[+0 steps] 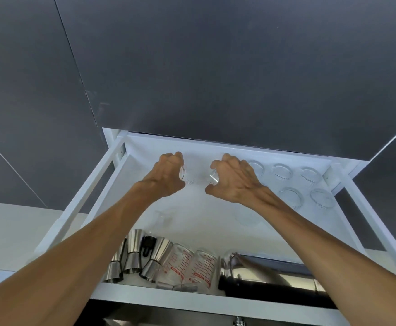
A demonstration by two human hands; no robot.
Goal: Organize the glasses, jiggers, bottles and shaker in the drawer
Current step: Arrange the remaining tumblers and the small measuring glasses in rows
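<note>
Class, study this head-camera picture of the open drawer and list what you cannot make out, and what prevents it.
- Glass under the left hand: mostly covered by the fingers.
- Glass under the right hand: shape hidden by the hand.
- Markings on the measuring glasses: too small to read.
- Shaker: partly hidden by the right forearm.
- Black item behind the jiggers: mostly blocked, unidentifiable.

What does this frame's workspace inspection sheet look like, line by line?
Surface: white drawer pulled open, pale floor.
Job's things: clear glasses upright back right; steel jiggers, red-marked measuring glasses and shaker lying along the front.
Clutter: small black object between jiggers.
Grippers: left hand and right hand each curled over a glass at the back.
Cables: nothing seen.
Surroundings: dark cabinet fronts.
</note>
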